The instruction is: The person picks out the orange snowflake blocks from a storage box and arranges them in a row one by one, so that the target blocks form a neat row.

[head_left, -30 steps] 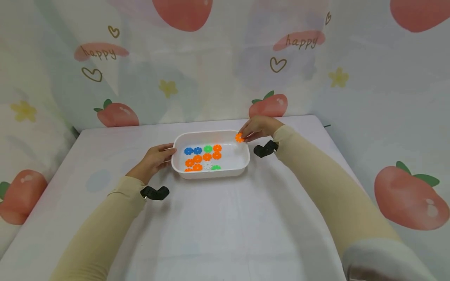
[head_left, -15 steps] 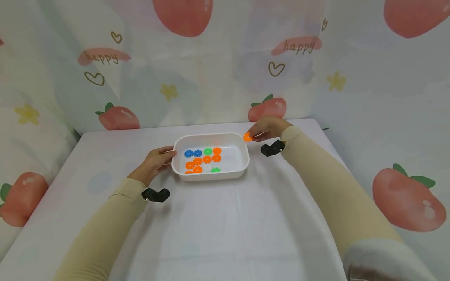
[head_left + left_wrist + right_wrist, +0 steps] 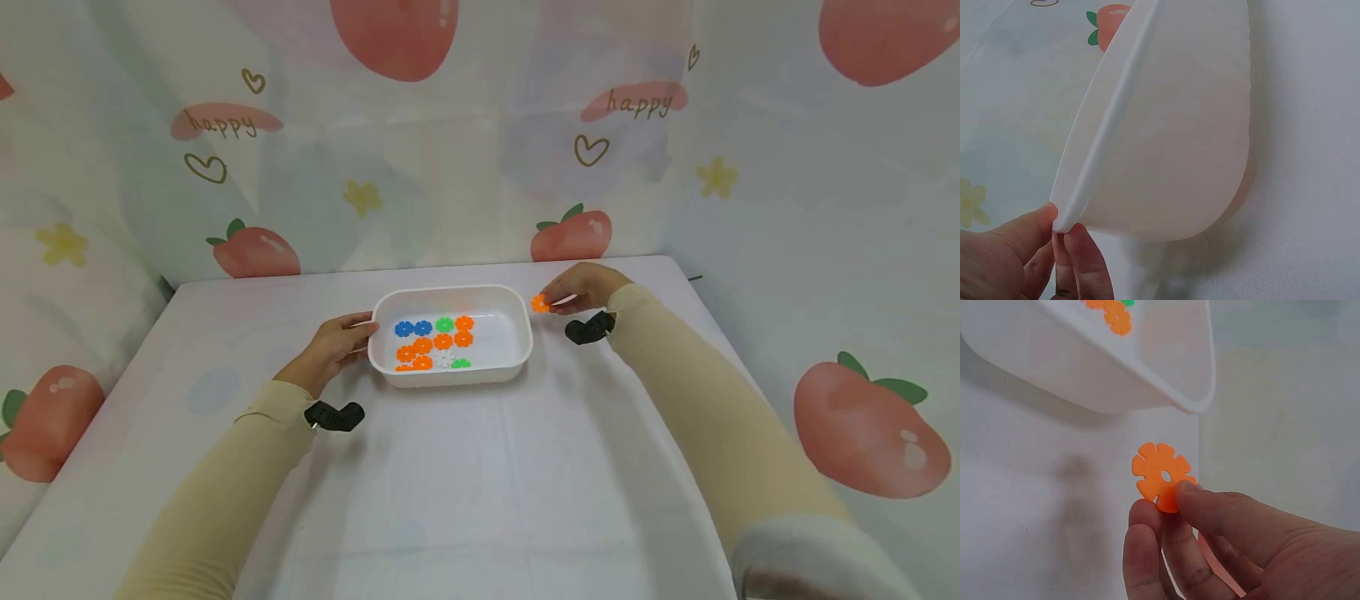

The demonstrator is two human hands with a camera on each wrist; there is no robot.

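I can read one word, printed twice on the patterned cloth in front of me. In the upper left of my head view, a brown lowercase "happy" runs over a reddish smear; in the upper right, a second "happy" crosses a similar smear. Brown outlined hearts sit near both: a small heart above the left word, a wider heart below it, and, around the right word, another wide heart below and a narrow heart at its upper right.
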